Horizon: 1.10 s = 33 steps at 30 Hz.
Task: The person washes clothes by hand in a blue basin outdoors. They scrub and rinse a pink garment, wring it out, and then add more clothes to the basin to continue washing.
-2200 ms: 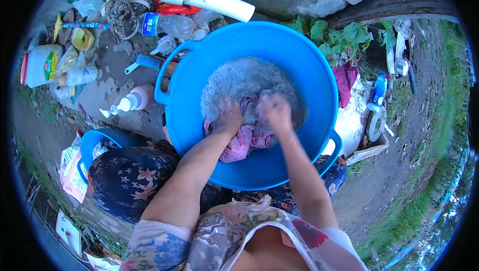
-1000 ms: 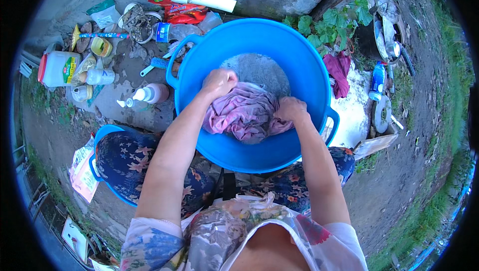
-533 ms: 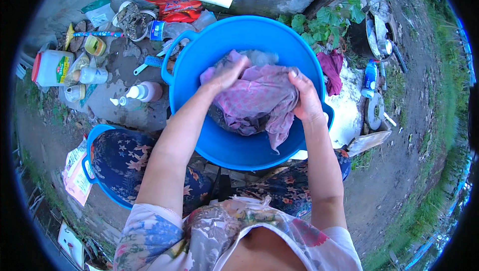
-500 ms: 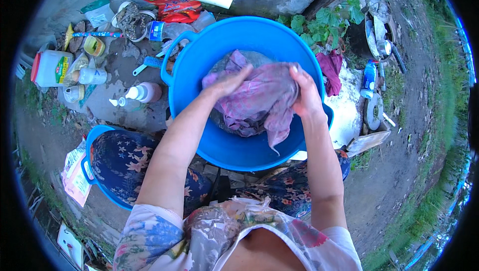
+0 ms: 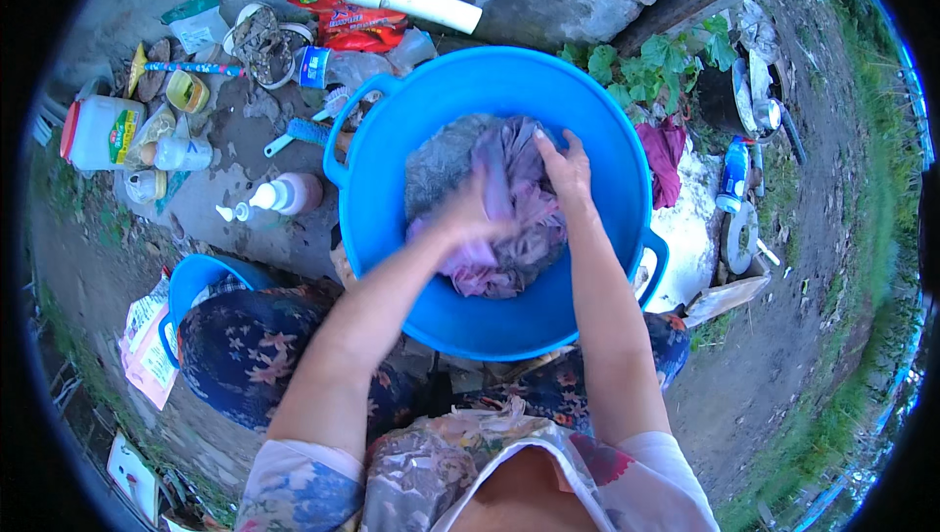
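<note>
Inside the large round blue plastic tub [image 5: 612, 238], bunched pink-purple cloth [image 5: 534, 211] was being worked by hand

Step in hand, judged: turning and rubbing the cloth against itself in the grey water [image 5: 436, 175]. Done well, this probably called for the right hand [image 5: 567, 170] to pin one fold while the left hand [image 5: 474, 214] rubbed across it, short strokes, pressure from the palm. Fresh folds should have been turned in regularly so no patch got skipped. Loose ends were best kept low and inside the rim; wet cloth likely sagged, dripped and slipped, so a full-palm hold would have beaten a fingertip pinch.

Position: the cloth lay around the middle of the tub, slightly right, crumpled, with the water showing on its upper left. The left hand crossed over its left-centre part, too blurred to tell whether the fingers gripped or just swept. The right hand stood at its upper-right edge, thumb and fingers parted, nothing visibly pinched between them; firm contact there couldn't be confirmed. The two hands were apart, with cloth between them. Both were within the rim, and most of the cloth spread below the right hand, toward the person.
</note>
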### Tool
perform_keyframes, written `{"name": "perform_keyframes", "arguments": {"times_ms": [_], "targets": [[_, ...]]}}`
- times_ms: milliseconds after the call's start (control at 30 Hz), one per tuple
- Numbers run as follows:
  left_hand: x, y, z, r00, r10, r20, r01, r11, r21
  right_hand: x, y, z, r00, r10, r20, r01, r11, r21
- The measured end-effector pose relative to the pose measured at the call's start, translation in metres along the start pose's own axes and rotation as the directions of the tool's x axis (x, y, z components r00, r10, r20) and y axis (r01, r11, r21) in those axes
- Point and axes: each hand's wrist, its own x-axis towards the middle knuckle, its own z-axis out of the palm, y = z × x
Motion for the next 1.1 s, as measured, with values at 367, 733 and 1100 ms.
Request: {"name": "perform_keyframes", "arguments": {"times_ms": [367,733,1100], "targets": [[-0.017,-0.021,0.055,0.981,-0.123,-0.15,0.163,0.94,0.301,-0.082,0.011,-0.004,0.828,-0.419,0.373,0.513,0.835,-0.201],[-0.013,-0.003,0.039,0.989,-0.107,-0.099,0.135,0.927,0.349,-0.005,0.011,0.089,0.947,-0.246,0.206,0.316,0.825,-0.468],[-0.01,-0.019,0.044,0.994,-0.053,0.092,0.03,0.973,0.231,-0.109,0.018,0.031,0.754,-0.49,0.437,0.652,0.637,-0.411]]}}
